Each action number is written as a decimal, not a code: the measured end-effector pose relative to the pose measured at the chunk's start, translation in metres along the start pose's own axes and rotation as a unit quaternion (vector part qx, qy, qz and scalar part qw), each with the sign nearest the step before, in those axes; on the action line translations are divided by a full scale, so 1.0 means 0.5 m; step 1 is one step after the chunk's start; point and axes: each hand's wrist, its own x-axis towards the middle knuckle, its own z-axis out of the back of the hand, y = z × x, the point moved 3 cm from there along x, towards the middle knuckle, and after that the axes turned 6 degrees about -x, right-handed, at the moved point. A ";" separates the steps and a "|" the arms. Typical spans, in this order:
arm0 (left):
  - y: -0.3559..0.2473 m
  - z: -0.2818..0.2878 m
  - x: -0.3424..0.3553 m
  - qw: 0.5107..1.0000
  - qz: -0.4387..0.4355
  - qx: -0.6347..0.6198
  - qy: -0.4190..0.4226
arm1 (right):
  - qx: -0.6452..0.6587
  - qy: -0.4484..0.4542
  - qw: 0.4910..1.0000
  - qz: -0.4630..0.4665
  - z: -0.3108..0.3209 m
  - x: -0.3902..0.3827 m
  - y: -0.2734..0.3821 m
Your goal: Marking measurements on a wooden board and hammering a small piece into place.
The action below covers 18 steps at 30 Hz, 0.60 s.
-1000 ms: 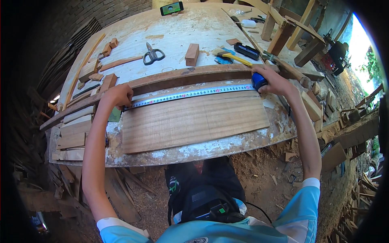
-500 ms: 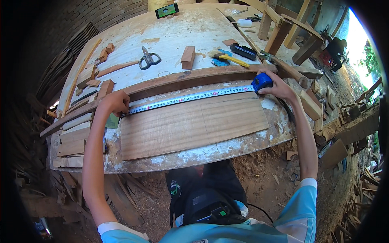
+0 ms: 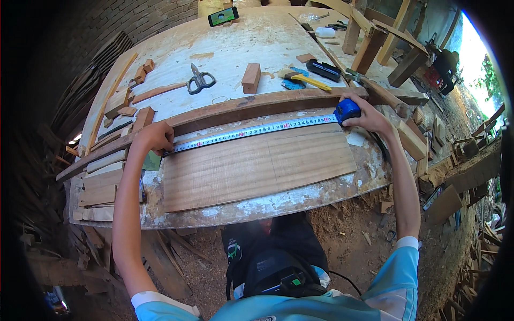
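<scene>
A wide wooden board (image 3: 257, 168) lies flat at the near edge of the workbench. Along its far edge stretches the white blade of a tape measure (image 3: 348, 109) with a blue case. My right hand (image 3: 365, 116) is closed round that case at the board's far right corner. At the opposite end, my left hand (image 3: 159, 137) pinches the blade's end at the board's far left corner; its fingertips partly hide the tape's end. Just beyond the tape runs a long dark wooden beam (image 3: 235, 111), close to both hands.
Scissors (image 3: 201, 80), a wooden block (image 3: 251, 78), a yellow-handled tool (image 3: 310, 82) and a black tool (image 3: 323, 69) lie beyond the beam. A propped phone (image 3: 223, 17) stands at the back. Wood offcuts (image 3: 99, 187) sit left; a wooden frame (image 3: 369, 48) rises at the far right.
Both hands keep the tape stretched along the board in the same place. The whole view has shifted very slightly; nothing is let go or newly taken.
</scene>
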 end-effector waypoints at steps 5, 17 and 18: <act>0.005 -0.007 0.006 0.999 -0.015 -0.005 -0.032 | 0.005 -0.033 0.999 0.023 -0.006 -0.003 -0.013; 0.051 -0.079 -0.052 0.950 -0.104 -0.035 -0.292 | -0.013 -0.212 0.973 0.093 -0.021 -0.022 0.062; 0.057 -0.084 -0.052 0.948 -0.079 -0.022 -0.308 | -0.051 -0.193 0.972 0.121 -0.025 -0.012 0.089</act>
